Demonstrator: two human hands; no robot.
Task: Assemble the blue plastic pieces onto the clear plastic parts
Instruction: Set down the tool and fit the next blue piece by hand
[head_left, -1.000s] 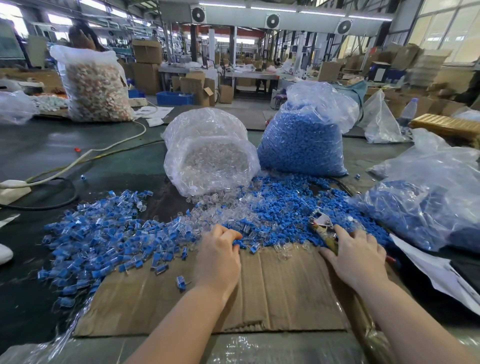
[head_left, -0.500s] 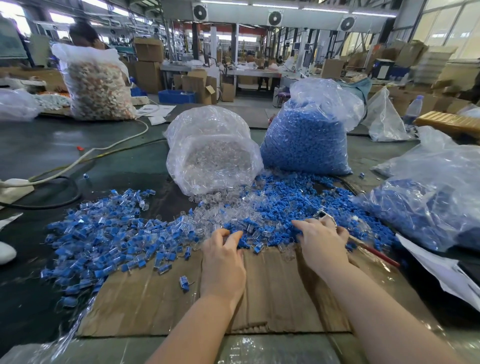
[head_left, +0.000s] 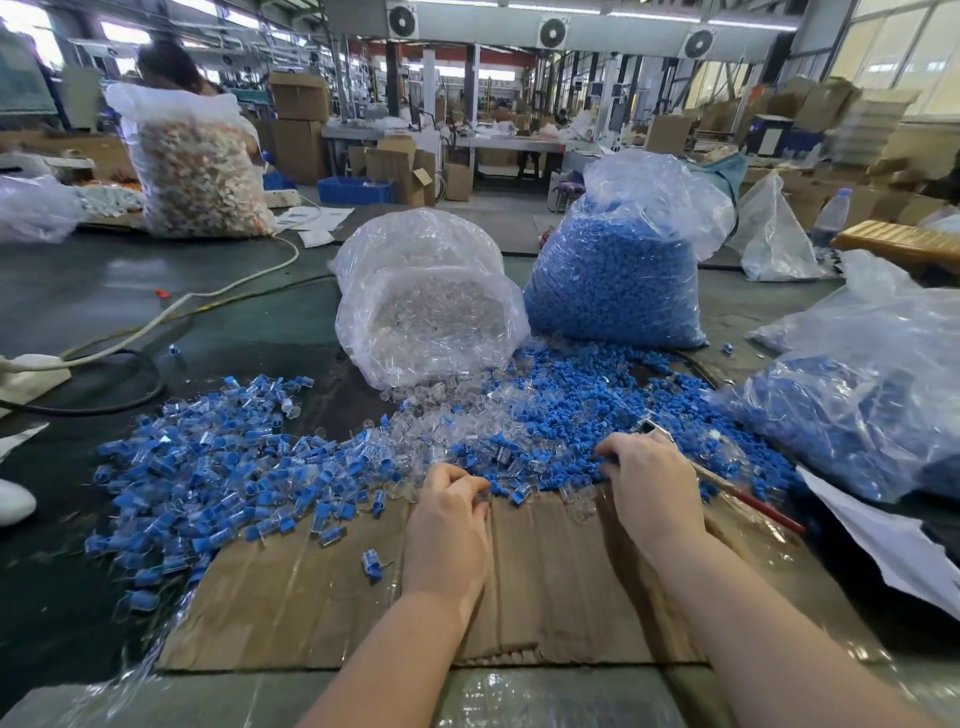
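I see loose blue pieces (head_left: 597, 415) heaped mid-desk among clear parts (head_left: 467, 415) | my left hand (head_left: 449, 525) pinches a clear part, right hand (head_left: 649, 483) curled in the heap, grip unclear | pliers (head_left: 727, 483) beside it, cardboard (head_left: 311, 597) beneath

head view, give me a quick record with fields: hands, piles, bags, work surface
left hand: fingers curled, pinching a small clear part at the pile's edge
right hand: reaching into the loose blue pieces; grip not visible
done pile: blue-and-clear units, to the left
clear bag: open, spilling clear parts
blue bag: upright, beside the clear bag
surface: cardboard under both hands
tool: red-handled, right of the right hand
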